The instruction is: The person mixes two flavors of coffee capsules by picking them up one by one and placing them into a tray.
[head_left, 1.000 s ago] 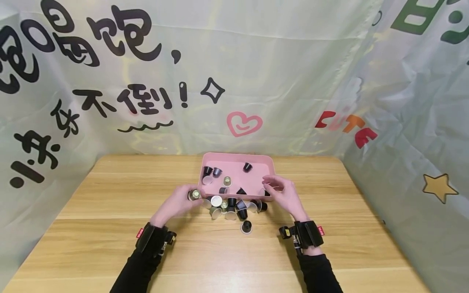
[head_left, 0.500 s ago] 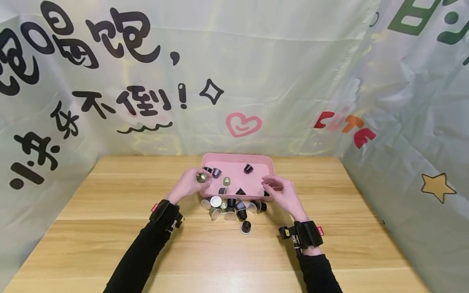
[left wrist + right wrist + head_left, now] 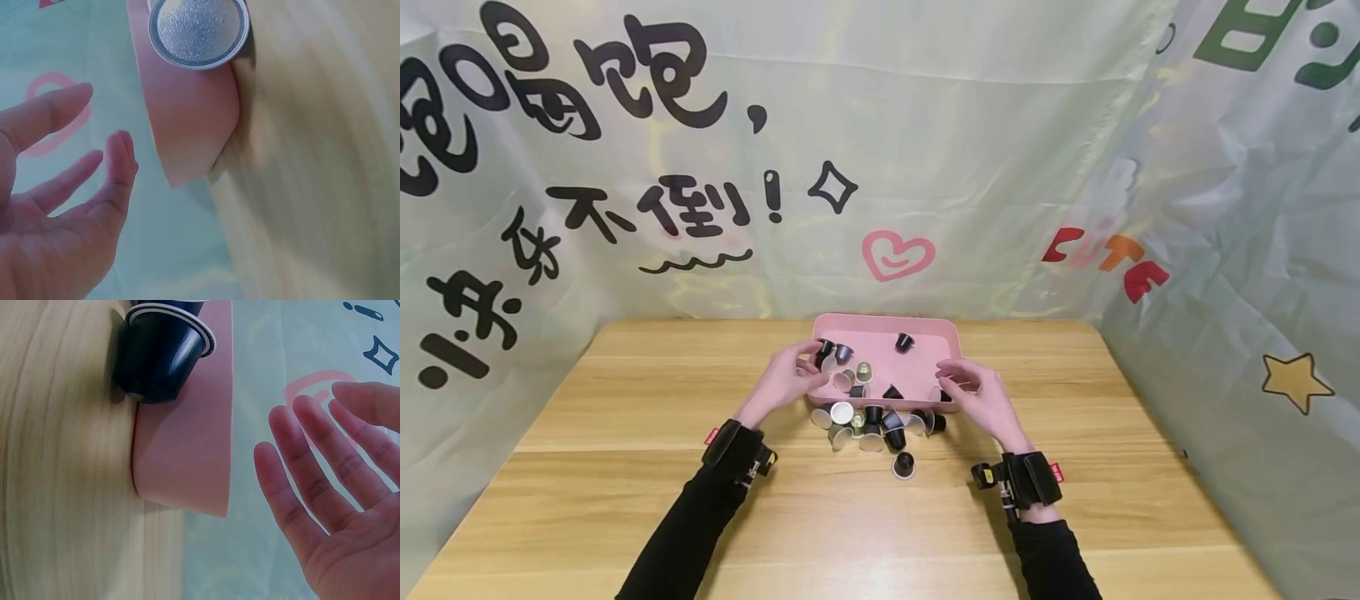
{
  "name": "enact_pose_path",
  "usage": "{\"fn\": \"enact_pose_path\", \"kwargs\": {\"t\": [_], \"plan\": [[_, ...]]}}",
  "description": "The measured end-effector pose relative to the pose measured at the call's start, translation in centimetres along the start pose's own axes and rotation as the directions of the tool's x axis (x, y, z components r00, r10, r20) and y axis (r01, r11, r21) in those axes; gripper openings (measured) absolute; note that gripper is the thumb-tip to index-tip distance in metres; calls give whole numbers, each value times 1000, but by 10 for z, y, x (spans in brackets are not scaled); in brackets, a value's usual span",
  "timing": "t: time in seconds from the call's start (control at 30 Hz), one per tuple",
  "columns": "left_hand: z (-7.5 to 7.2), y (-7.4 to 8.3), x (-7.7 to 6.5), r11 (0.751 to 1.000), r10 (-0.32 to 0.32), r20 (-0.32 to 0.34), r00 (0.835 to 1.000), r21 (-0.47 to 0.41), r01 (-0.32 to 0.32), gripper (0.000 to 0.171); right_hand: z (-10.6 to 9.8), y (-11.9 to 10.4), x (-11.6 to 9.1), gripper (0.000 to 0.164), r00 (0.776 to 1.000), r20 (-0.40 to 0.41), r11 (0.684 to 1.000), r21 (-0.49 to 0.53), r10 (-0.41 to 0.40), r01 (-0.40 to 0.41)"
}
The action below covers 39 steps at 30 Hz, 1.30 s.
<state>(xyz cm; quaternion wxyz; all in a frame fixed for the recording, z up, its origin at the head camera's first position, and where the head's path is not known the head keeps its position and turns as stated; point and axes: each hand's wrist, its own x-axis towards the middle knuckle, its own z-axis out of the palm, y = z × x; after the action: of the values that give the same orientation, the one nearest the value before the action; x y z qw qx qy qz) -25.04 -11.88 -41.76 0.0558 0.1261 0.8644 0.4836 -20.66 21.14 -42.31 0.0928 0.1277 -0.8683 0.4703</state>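
Note:
Coffee capsules lie in a pink tray (image 3: 925, 367) and in a cluster in front of it. My left hand (image 3: 784, 379) hovers at the tray's left rim, its thumb and fingertips apart and nothing between them. Just beside those fingers, inside the tray, are a green capsule (image 3: 844, 381) and some dark capsules (image 3: 824, 347). Over the right rim my right hand (image 3: 979, 392) is held with relaxed, spread fingers and holds nothing. A foil-topped capsule (image 3: 200, 31) shows against the tray's outer wall in the left wrist view, and a black capsule (image 3: 164, 356) in the right wrist view.
Several capsules (image 3: 871, 437) are bunched against the tray's front wall, and one black capsule (image 3: 904, 465) stands nearer to me. All rest on a wooden table (image 3: 880, 533). A printed cloth (image 3: 985, 167) hangs behind the table and along its sides.
My left hand has moved up and inward to the tray and let go of the green capsule, which now lies inside. The right hand has stayed where it was.

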Motion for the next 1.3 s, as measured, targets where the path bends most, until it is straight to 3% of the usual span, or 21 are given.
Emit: {"fn": "enact_pose_path", "kwargs": {"t": [0.4,0.8,0.9,1.1,1.2,1.3], "plan": [[-4,-18,-37,990,135,-47,990,-40,-136,43,-3,1,-1,26,1000,27,999,-31,-16,17],[0,-25,-43,982,189,-5,982,-19,-189,43,-1,3,-4,23,983,181,999,-18,-32,36],[0,-25,-42,981,191,7,982,-22,-190,44,-1,0,-4,23,954,289,996,-7,-83,89],[1,-24,-42,984,176,21,984,-45,-175,44,5,-10,-3,25,849,486,978,95,-208,185],[2,-24,-43,984,170,30,985,-52,-169,45,10,-11,-4,26,822,514,969,106,-246,224],[3,-24,-44,984,169,39,985,-58,-166,45,15,-12,-4,26,812,522,964,98,-261,247]]}}
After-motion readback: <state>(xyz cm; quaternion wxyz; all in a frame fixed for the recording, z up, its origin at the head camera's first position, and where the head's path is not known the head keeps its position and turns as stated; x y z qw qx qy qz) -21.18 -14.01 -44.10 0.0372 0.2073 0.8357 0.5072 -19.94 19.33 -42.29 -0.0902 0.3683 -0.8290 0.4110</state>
